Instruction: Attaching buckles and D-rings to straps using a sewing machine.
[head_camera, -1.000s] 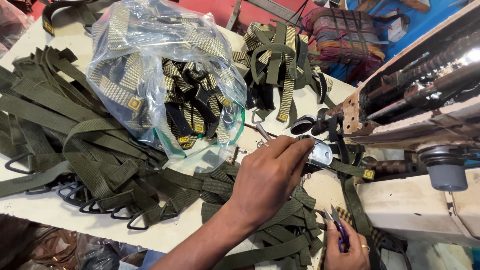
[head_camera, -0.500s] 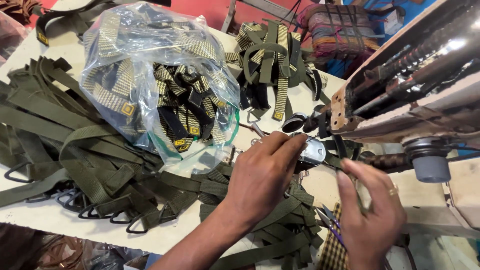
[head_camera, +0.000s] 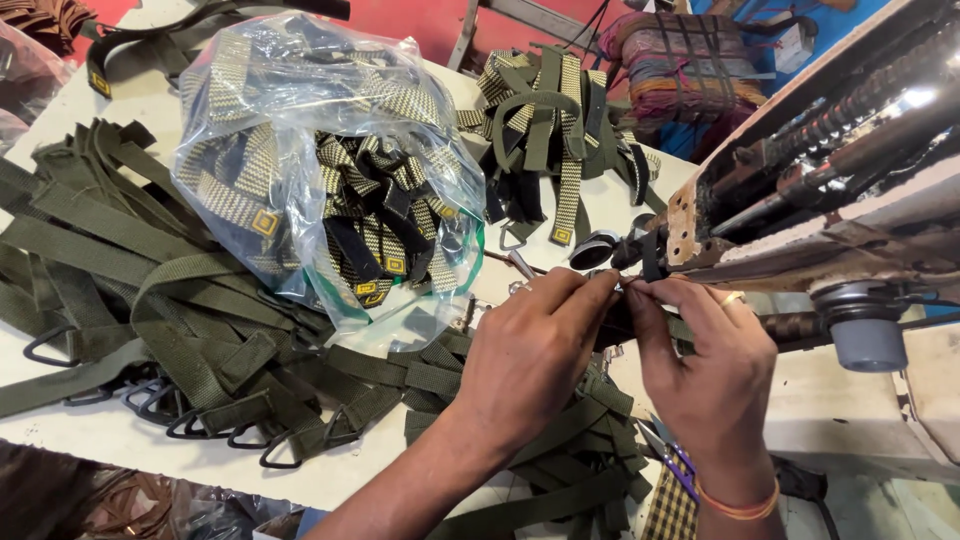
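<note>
Head view: left hand (head_camera: 535, 345) and right hand (head_camera: 705, 365) meet fingertip to fingertip, pinching a dark strap end (head_camera: 625, 300) beside the sewing machine (head_camera: 830, 200). Risk: the strap could slip, because the pinch is narrow. Clear plastic bag (head_camera: 320, 170) upper-left holds webbing with small square yellow labels (head_camera: 265, 222).

Matt olive woven cloth straps (head_camera: 180, 300) with dark metal rings, a glossy crinkled clear plastic bag (head_camera: 320, 170) behind them, worn shiny metal sewing machine (head_camera: 830, 170) far right
</note>
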